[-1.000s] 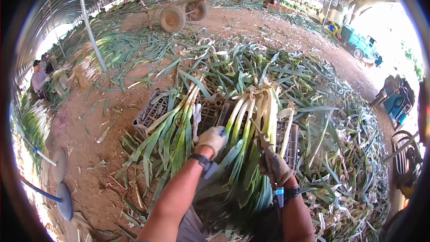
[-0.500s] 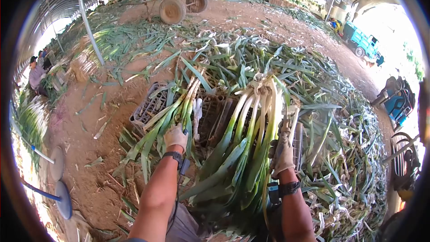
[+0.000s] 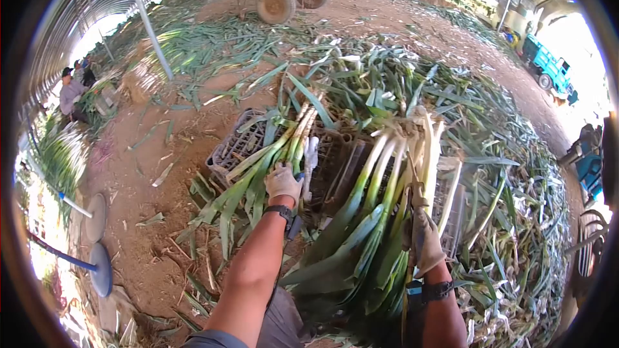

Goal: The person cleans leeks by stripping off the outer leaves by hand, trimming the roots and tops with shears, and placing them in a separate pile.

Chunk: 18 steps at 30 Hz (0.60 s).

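My left hand, in a pale glove, is closed round the green part of a small bunch of leeks, whose pale root ends point away from me. In front of me and to the right lies a larger bunch of leeks, white ends far, broad leaves towards my legs. My gloved right hand grips a slim metal tool with a nozzle-like front, over the right side of that bunch. Part of the right hand's fingers is hidden behind the tool.
Plastic crates lie under the leeks. Heaped leaf scraps spread to the right. Two round discs on poles stand at left. Farther off are a two-wheeled cart, a blue truck and seated people.
The whole view has shifted, so the scene sits further right. My left hand stays on the small bunch. My right hand and the tool are slightly nearer to me along the large bunch.
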### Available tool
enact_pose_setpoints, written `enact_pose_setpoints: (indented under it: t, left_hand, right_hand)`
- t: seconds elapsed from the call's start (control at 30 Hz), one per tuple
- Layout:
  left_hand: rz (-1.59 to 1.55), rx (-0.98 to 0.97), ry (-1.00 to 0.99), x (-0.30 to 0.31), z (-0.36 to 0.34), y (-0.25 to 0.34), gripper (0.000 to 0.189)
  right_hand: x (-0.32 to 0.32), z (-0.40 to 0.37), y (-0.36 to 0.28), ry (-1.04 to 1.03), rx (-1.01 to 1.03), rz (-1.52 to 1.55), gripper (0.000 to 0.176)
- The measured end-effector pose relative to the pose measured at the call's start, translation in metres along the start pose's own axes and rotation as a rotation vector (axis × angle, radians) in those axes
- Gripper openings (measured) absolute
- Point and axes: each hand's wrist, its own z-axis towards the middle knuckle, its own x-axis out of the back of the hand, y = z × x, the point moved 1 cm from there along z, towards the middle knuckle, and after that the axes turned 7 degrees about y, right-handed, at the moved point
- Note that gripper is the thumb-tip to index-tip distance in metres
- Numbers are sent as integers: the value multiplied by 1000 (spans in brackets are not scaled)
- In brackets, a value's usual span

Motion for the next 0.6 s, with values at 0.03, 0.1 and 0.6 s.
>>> enact_pose_setpoints:
  t: [0.03,0.1,0.6]
  left_hand:
    - [-34,43,-16,0,4,0,54]
    - [-59,113,-66,0,16,-3,54]
    - [-131,-53,-459,31,-18,4,64]
  right_hand:
    - [-1,0,-1,-22,-3,-6,75]
    - [5,1,-1,-134,-41,25,57]
    - [2,-10,-9,-265,-105,22,60]
